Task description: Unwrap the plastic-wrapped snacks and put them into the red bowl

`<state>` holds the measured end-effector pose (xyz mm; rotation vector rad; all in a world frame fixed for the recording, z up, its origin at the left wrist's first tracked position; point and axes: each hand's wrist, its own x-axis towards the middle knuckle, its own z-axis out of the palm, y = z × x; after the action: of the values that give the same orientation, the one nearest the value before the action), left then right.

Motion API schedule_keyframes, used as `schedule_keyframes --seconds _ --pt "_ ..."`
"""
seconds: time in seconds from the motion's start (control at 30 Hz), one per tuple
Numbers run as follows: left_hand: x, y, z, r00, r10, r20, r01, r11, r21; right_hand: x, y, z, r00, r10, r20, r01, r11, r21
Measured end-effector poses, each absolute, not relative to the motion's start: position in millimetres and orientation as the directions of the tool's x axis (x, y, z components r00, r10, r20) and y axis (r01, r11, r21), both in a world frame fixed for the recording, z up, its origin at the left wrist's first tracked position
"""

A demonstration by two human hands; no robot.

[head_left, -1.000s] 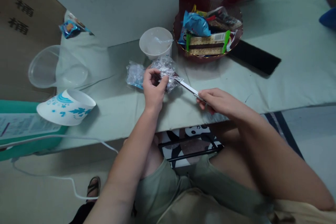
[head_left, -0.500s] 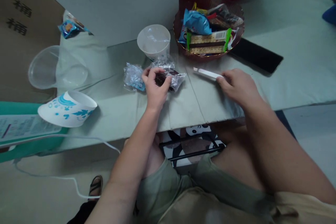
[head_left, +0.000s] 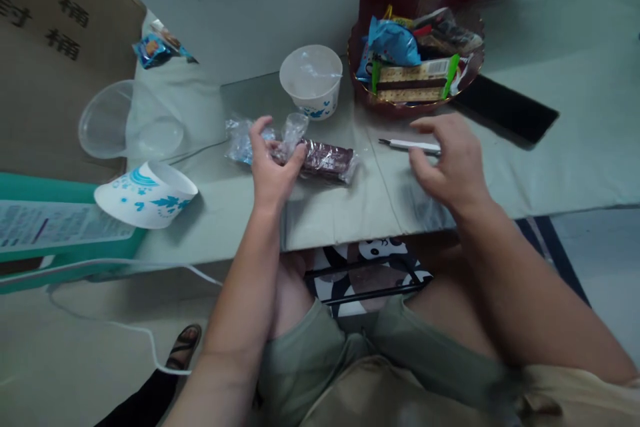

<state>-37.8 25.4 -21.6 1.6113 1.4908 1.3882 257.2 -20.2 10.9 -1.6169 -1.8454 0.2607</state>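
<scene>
My left hand (head_left: 273, 170) rests at the table with its thumb and fingers around crumpled clear plastic wrapper (head_left: 296, 128). More clear wrapper with blue print (head_left: 244, 140) lies beyond its fingers. Beside the thumb, a dark brown snack in a clear packet (head_left: 329, 161) lies on the table. My right hand (head_left: 450, 160) hovers over a slim white pen-like tool (head_left: 410, 145) with a dark tip pointing left. Thumb and forefinger are spread apart on either side of the tool's rear end, which the hand partly covers.
A paper bowl (head_left: 311, 77) stands behind the wrappers. Packaged snacks fill a glass bowl (head_left: 367, 97) at the back, beside a black phone (head_left: 507, 110). At left are a tipped paper bowl (head_left: 145, 197), a clear plastic container (head_left: 107, 121), a cardboard box (head_left: 60, 100) and a white cable (head_left: 150, 263).
My left hand has shifted left with the clear wrapper, uncovering the brown snack packet. My right hand has loosened from the white tool, its fingers now apart. The view has shifted slightly.
</scene>
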Motion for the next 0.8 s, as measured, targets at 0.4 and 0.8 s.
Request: schedule_keyframes --seconds 0.4,0.8 --pt "-74.3 14.5 -5.7 -0.060 0.972 0.227 0.383 -0.188 0.904 219.6 -4.6 -7.3 -0.339 0.912 0.229 0.729 0.409 -0.550" --pt "-79.5 22.8 -6.5 -0.251 0.925 0.286 0.524 -0.119 0.844 231.1 -6.3 -4.0 -0.323 0.892 0.316 0.668 0.451 -0.592"
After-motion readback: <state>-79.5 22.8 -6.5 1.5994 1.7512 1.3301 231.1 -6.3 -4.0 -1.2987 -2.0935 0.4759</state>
